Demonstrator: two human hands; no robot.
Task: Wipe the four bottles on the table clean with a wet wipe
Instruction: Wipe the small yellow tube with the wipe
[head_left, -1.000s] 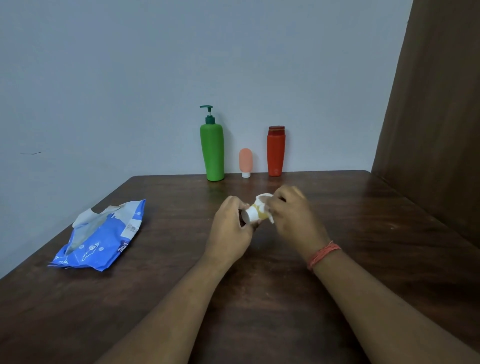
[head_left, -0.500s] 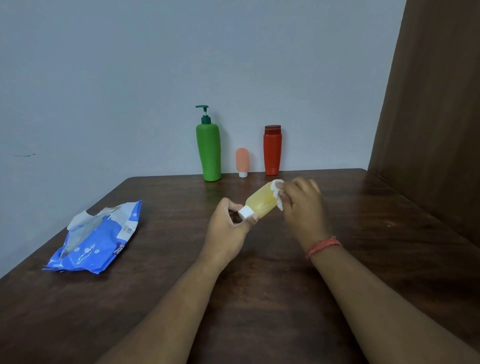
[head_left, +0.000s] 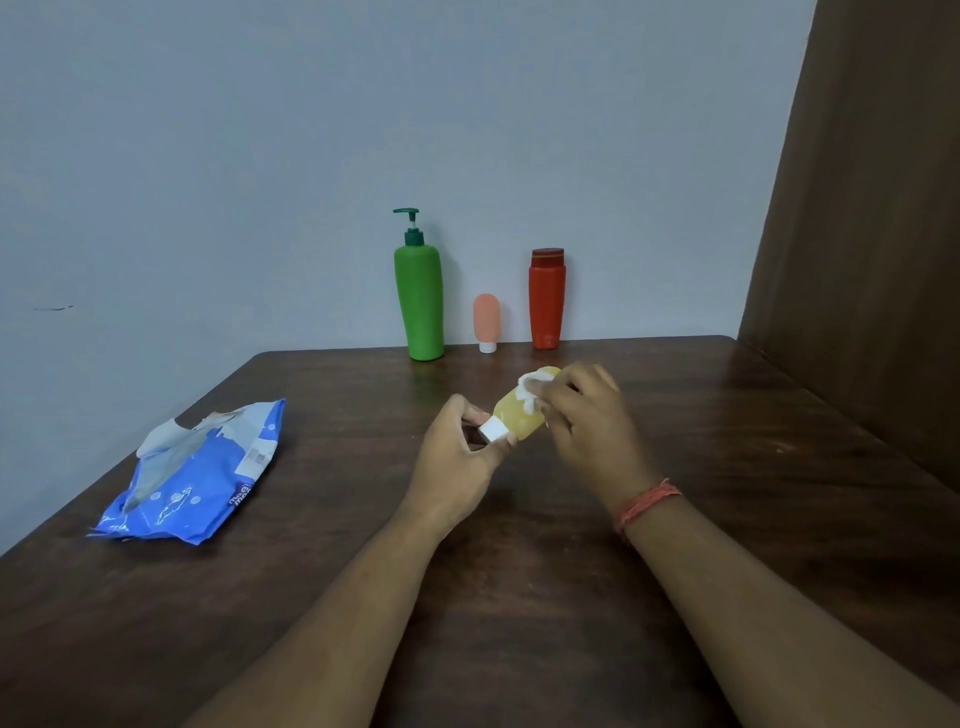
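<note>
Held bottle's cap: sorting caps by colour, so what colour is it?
White, on the yellow bottle; cap shows best in the head view.

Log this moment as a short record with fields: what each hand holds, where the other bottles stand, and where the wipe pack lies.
left hand: pinches the white cap of the small yellow squeeze bottle
right hand: presses a white wet wipe on the yellow bottle's far end
standing at far table edge: tall green pump bottle, small peach tube, red plastic bottle
blue wet-wipe pack: lies open on the dark wooden table, left side
</note>
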